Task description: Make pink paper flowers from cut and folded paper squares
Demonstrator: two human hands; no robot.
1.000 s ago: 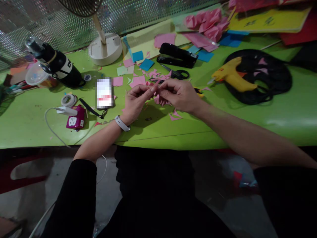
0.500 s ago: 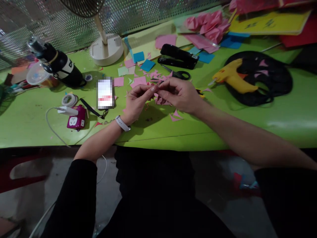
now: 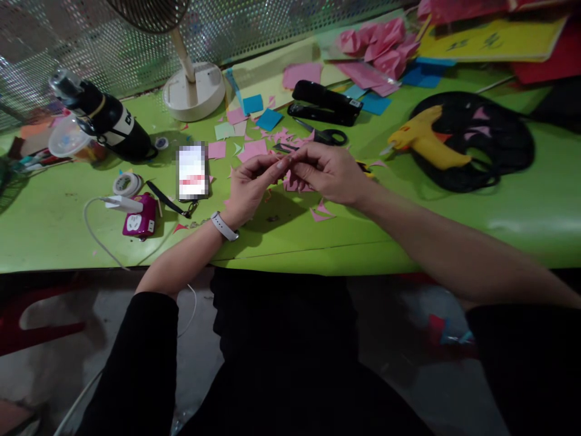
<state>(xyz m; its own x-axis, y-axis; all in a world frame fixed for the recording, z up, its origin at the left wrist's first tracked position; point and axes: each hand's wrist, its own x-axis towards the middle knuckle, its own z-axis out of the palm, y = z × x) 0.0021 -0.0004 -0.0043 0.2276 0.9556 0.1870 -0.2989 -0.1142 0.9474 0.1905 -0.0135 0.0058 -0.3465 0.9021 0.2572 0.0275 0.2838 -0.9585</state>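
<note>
My left hand [image 3: 250,184] and my right hand [image 3: 325,172] meet above the green table [image 3: 68,236], fingertips pinched together on a small pink paper piece [image 3: 285,158] that is mostly hidden by the fingers. A white watch band is on my left wrist. Pink paper scraps [image 3: 320,212] lie under and around the hands. Black scissors [image 3: 324,135] and a black stapler [image 3: 324,103] lie just beyond my right hand.
A yellow glue gun [image 3: 426,144] lies on black cord at the right. A phone [image 3: 191,171], pink power adapter [image 3: 138,222], tape roll [image 3: 126,183], black bottle [image 3: 106,121] and fan base [image 3: 194,91] are at the left. Folded pink paper [image 3: 379,42] and blue squares [image 3: 269,118] lie at the back.
</note>
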